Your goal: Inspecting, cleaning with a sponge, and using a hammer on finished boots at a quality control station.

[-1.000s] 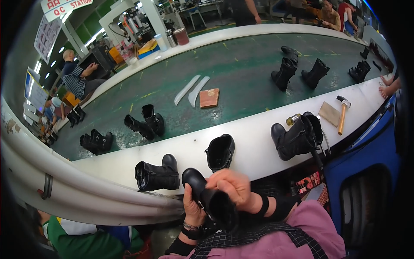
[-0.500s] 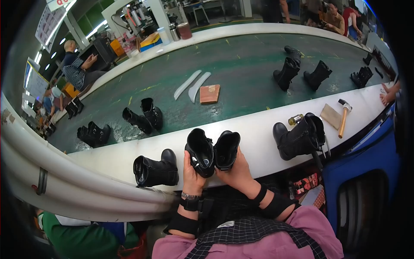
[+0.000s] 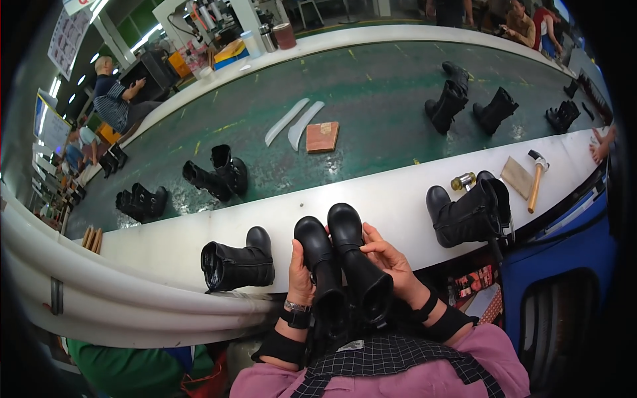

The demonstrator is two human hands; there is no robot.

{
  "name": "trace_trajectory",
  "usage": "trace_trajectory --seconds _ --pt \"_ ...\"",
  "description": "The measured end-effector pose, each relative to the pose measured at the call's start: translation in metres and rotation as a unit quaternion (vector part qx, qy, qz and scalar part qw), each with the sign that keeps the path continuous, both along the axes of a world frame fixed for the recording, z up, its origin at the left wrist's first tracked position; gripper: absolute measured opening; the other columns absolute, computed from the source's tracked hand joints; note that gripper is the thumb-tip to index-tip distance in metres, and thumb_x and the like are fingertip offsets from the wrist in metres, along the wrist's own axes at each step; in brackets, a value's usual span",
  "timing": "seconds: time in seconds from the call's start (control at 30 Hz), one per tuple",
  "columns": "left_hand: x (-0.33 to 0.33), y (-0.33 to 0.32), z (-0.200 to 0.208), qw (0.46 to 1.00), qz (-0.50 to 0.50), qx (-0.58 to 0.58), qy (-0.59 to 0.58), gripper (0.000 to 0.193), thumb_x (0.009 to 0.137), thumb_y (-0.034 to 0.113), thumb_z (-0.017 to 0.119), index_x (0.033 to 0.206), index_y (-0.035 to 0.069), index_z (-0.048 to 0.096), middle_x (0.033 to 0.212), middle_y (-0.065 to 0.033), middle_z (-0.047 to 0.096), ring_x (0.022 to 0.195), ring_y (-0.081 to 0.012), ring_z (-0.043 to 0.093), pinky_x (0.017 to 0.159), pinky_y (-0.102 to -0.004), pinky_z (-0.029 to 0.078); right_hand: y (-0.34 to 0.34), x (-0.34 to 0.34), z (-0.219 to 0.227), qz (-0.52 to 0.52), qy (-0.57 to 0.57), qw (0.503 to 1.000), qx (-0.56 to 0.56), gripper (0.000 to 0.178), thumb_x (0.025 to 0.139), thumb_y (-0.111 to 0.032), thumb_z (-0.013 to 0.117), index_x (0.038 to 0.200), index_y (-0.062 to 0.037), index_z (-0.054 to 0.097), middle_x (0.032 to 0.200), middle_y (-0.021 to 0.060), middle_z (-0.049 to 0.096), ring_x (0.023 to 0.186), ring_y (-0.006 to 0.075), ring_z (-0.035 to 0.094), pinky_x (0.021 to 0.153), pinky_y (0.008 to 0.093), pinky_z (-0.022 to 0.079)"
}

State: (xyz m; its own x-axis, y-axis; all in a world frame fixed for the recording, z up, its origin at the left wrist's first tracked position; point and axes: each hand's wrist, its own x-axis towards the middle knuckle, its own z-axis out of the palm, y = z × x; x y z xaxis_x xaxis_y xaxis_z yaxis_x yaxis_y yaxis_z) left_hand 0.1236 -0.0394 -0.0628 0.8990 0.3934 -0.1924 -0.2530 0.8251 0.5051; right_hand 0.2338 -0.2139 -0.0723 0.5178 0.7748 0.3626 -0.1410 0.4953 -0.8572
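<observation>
Two black ankle boots are held side by side in front of me, toes pointing away and shaft openings toward my body. My left hand [image 3: 300, 278] is closed around the outer side of the left boot [image 3: 315, 249]. On the outer side of the right boot [image 3: 355, 255], my right hand [image 3: 393, 265] grips with thumb and fingers. Part of the fingers of both hands is hidden by the boots. Left of my hands, another black boot [image 3: 242, 262] lies on the white ledge [image 3: 292, 207]. More black boots [image 3: 464, 212] stand to the right.
Beyond the ledge runs a green belt [image 3: 368, 86] bearing several boots, two pale curved strips [image 3: 305, 126] and a reddish block [image 3: 322, 137]. A hammer [image 3: 537, 182], a flat tan block [image 3: 516, 178] and a brass-coloured mallet head [image 3: 462, 181] lie at right. A curved white duct [image 3: 139, 292] borders the left.
Both held boots have tipped over: their openings faced up and away, and now their toes point away with shafts toward me. My right hand has shifted outward and changed its grip.
</observation>
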Motion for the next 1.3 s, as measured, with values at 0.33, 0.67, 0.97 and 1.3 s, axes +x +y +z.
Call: trace_trajectory --seconds 0.33,0.67,0.97,1.3 --pt "-0.001 -0.009 -0.012 0.997 -0.013 0.061 -0.049 0.069 0.092 0.057 0.052 0.128 -0.002 0.051 0.119 -0.0165 0.061 0.104 -0.0237 0.063 0.087 -0.0339 0.055 0.006 -0.006 0.01 0.0 0.158 0.987 -0.011 0.063 0.091 -0.02 0.059 0.143 -0.0002 0.029 0.142 0.0148 0.036 0.125 0.0217 0.046 0.105 0.0351 0.039" --pt "-0.001 -0.013 -0.008 0.999 -0.011 0.021 -0.033 0.067 0.091 0.056 0.054 0.128 -0.001 0.051 0.115 -0.0133 0.063 0.103 -0.0222 0.064 0.088 -0.0345 0.054 0.009 -0.006 0.012 0.012 0.091 0.992 -0.085 0.077 0.093 -0.028 0.062 0.149 -0.0001 0.018 0.139 0.0137 0.041 0.127 0.0196 0.043 0.106 0.0334 0.036" --pt "-0.003 -0.011 -0.016 0.999 0.007 0.043 0.005 0.055 0.094 0.052 0.052 0.119 0.003 0.056 0.11 -0.0109 0.064 0.097 -0.0201 0.065 0.084 -0.0339 0.055 0.007 0.001 0.018 0.032 0.101 0.989 -0.107 0.075 0.09 -0.025 0.068 0.149 -0.0072 0.025 0.128 0.0092 0.05 0.119 0.0165 0.049 0.102 0.0327 0.04" --pt "0.003 -0.008 -0.023 0.988 0.004 0.148 0.047 0.063 0.094 0.057 0.045 0.123 0.003 0.054 0.116 -0.0153 0.062 0.102 -0.0256 0.064 0.09 -0.0382 0.053 0.002 0.011 0.026 0.053 0.087 0.989 -0.109 0.08 0.08 -0.02 0.077 0.146 -0.0091 0.032 0.127 0.0053 0.053 0.115 0.0155 0.053 0.101 0.0334 0.042"
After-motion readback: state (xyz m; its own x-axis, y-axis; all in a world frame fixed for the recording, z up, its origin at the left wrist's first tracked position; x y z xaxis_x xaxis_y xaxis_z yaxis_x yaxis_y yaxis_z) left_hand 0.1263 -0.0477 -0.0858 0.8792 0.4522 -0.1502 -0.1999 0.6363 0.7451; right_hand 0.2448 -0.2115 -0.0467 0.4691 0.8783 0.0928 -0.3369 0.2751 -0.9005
